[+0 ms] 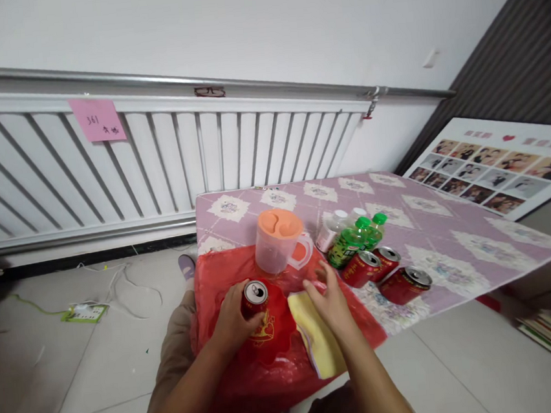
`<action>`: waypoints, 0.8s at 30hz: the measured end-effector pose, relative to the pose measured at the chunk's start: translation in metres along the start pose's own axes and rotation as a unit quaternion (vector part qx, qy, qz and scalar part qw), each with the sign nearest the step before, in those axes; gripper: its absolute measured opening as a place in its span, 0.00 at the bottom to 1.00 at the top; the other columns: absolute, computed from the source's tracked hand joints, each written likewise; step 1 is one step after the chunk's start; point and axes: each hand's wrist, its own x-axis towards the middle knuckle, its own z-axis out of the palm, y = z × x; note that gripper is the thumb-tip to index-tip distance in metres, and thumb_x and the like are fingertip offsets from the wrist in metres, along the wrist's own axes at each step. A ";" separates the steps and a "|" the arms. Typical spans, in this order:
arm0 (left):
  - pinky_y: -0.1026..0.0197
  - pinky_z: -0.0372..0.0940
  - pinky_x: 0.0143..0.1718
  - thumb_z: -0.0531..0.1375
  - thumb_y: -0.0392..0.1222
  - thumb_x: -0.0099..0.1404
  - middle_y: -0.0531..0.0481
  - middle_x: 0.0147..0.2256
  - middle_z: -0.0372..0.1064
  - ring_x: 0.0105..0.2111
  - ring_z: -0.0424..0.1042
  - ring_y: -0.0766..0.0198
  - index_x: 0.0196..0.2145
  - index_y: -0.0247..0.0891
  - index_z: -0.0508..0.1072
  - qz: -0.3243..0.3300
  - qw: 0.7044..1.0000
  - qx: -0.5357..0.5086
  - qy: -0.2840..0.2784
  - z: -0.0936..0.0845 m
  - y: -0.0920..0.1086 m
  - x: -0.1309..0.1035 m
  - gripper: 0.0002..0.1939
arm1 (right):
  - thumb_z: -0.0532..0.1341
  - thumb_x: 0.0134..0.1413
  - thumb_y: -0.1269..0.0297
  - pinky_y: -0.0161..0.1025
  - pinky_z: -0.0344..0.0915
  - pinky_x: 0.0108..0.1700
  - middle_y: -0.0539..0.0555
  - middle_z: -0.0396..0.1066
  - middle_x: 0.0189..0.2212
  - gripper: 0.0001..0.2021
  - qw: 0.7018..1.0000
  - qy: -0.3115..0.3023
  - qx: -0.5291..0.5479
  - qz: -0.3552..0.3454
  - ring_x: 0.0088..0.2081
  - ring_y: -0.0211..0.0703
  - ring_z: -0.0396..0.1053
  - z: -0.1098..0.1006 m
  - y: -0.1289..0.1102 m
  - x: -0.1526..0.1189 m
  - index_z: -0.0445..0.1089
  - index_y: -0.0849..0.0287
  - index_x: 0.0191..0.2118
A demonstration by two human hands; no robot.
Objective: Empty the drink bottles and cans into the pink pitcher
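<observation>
My left hand (235,322) is wrapped round an opened red drink can (256,297), which stands upright over a red scalloped plate (263,337) with gold print. My right hand (329,295) hangs with its fingers apart at the upper edge of a folded yellow cloth (321,338); whether it touches the cloth I cannot tell. Behind both hands stands a clear pitcher (274,249) with an orange lid. Plate, cloth and pitcher rest on a red plastic sheet (222,263).
Right of the sheet stand three red cans (404,285) and several bottles (350,241) with green or white caps. A flowered lilac tablecloth (434,233) covers the table. A white radiator (163,152) lines the wall; cables and a power strip (85,312) lie on the floor at left.
</observation>
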 end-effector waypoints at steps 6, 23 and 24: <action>0.41 0.61 0.61 0.68 0.35 0.52 0.40 0.55 0.68 0.57 0.67 0.49 0.58 0.39 0.62 -0.003 1.000 0.006 -0.013 -0.002 0.002 0.002 0.36 | 0.58 0.57 0.56 0.64 0.58 0.59 0.65 0.60 0.64 0.33 0.935 -0.126 -0.331 -0.012 0.65 0.65 0.56 -0.005 0.011 -0.059 0.55 0.55 0.67; 0.41 0.62 0.61 0.67 0.36 0.52 0.41 0.55 0.68 0.57 0.68 0.48 0.58 0.40 0.63 -0.004 1.000 0.019 -0.006 -0.001 0.006 0.002 0.36 | 0.54 0.56 0.56 0.55 0.65 0.60 0.61 0.72 0.56 0.25 0.987 -0.046 -0.147 -0.053 0.57 0.56 0.70 -0.036 0.062 -0.056 0.69 0.57 0.57; 0.41 0.62 0.61 0.67 0.35 0.52 0.41 0.55 0.67 0.57 0.67 0.48 0.58 0.40 0.63 -0.004 1.000 0.019 -0.005 -0.001 0.007 0.001 0.36 | 0.55 0.55 0.54 0.55 0.66 0.59 0.61 0.72 0.55 0.25 0.991 -0.021 -0.126 -0.038 0.56 0.57 0.70 -0.043 0.061 -0.056 0.69 0.57 0.57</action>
